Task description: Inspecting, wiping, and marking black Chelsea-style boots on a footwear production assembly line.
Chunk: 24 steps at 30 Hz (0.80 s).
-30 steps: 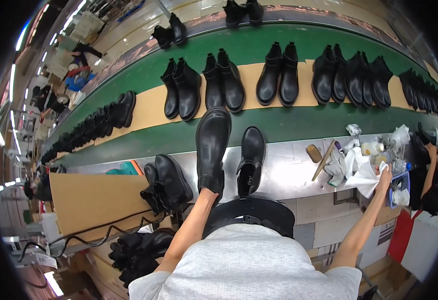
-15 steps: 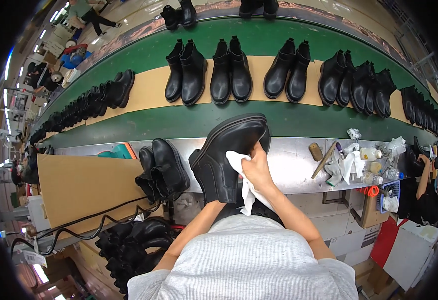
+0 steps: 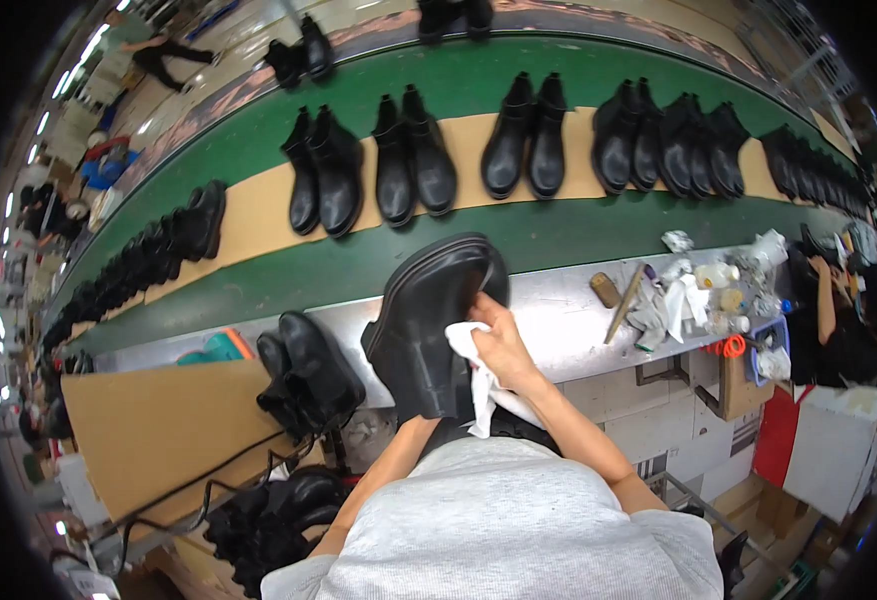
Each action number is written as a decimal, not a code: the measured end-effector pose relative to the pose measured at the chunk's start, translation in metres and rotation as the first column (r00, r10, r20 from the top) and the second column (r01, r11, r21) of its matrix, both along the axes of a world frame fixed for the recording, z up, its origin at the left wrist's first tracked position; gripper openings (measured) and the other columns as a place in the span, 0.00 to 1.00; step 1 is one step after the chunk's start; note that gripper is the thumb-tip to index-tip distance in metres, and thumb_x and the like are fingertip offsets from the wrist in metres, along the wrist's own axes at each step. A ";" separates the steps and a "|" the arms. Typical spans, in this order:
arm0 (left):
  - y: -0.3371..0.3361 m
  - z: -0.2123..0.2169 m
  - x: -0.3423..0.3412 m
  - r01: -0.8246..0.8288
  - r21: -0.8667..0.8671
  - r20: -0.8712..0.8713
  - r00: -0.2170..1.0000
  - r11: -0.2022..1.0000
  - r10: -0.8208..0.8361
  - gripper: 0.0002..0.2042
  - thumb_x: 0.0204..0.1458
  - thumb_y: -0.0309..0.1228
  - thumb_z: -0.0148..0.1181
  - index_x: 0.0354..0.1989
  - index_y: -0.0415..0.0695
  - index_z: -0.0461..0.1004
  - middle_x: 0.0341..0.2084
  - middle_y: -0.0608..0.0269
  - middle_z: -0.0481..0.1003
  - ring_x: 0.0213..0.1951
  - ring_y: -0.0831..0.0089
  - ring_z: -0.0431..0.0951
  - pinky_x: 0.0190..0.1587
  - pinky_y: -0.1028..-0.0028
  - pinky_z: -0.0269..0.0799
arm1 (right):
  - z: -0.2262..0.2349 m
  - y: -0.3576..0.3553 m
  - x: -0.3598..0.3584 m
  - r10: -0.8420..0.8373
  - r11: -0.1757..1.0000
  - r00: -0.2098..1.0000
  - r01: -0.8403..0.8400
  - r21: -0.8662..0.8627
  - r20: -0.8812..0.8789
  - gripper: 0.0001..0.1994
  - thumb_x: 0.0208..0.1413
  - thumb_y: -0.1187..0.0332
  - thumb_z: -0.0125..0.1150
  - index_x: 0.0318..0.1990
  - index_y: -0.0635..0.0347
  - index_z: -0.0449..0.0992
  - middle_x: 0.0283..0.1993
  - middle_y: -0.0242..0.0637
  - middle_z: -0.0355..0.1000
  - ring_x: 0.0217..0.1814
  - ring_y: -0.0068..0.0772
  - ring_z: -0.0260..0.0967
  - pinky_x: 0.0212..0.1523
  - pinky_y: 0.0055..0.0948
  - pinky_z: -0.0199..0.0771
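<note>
A black ankle boot (image 3: 428,320) is held up over the steel bench (image 3: 568,330), tilted with its sole to the left. My left forearm (image 3: 398,460) runs up into the boot from below, and the hand itself is hidden by it. My right hand (image 3: 503,345) presses a white cloth (image 3: 476,385) against the boot's upper, near the opening. The cloth's loose end hangs down toward my lap.
A pair of black boots (image 3: 303,375) stands on the bench left of me, beside a cardboard sheet (image 3: 148,430). Brushes, bottles and rags (image 3: 703,290) lie at the bench's right. Boot pairs (image 3: 408,160) ride the green conveyor. Another person (image 3: 843,315) works at far right.
My right hand came back from the supplies at the right with the cloth and now rests on the boot. The boot has tipped from upright onto its side.
</note>
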<state>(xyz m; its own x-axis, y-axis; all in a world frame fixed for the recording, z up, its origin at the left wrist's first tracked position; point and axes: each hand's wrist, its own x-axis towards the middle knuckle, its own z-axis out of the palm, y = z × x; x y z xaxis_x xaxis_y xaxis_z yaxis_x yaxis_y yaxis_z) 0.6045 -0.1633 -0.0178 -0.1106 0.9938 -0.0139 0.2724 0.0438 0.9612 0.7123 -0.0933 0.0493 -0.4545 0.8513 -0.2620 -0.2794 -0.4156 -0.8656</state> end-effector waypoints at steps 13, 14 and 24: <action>0.119 0.031 0.162 0.544 0.252 0.319 0.733 0.800 -0.600 0.21 0.56 0.30 0.50 0.57 0.41 0.58 0.51 0.60 0.64 0.52 0.69 0.65 0.57 0.71 0.59 | 0.011 -0.004 -0.005 -0.103 0.973 0.976 0.059 0.221 0.194 0.20 0.41 0.74 0.54 0.45 0.73 0.68 0.35 0.47 0.73 0.38 0.30 0.71 0.39 0.28 0.69; 0.117 0.029 0.159 0.529 0.236 0.339 0.741 0.815 -0.579 0.21 0.56 0.30 0.50 0.57 0.41 0.58 0.51 0.60 0.64 0.52 0.69 0.65 0.57 0.71 0.59 | 0.018 -0.003 -0.004 0.012 0.988 0.904 -0.076 0.134 0.427 0.21 0.41 0.78 0.50 0.48 0.72 0.67 0.40 0.42 0.72 0.42 0.23 0.68 0.42 0.24 0.67; 0.143 0.017 0.144 0.441 0.145 0.526 0.724 0.886 -0.446 0.21 0.56 0.31 0.50 0.58 0.41 0.58 0.51 0.60 0.64 0.53 0.69 0.64 0.57 0.71 0.59 | -0.007 0.005 -0.018 0.056 0.985 0.989 -0.077 0.153 0.141 0.27 0.42 0.80 0.52 0.55 0.70 0.61 0.49 0.45 0.70 0.50 0.28 0.66 0.52 0.24 0.64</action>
<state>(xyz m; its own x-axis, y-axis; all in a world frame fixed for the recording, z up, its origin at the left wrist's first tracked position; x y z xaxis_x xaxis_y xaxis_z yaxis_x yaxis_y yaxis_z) 0.7483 -0.0206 -0.0007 0.3653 0.9279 0.0743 -0.2941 0.0393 0.9550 0.6939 -0.0888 0.0423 -0.4811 0.8559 -0.1897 -0.1316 -0.2844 -0.9496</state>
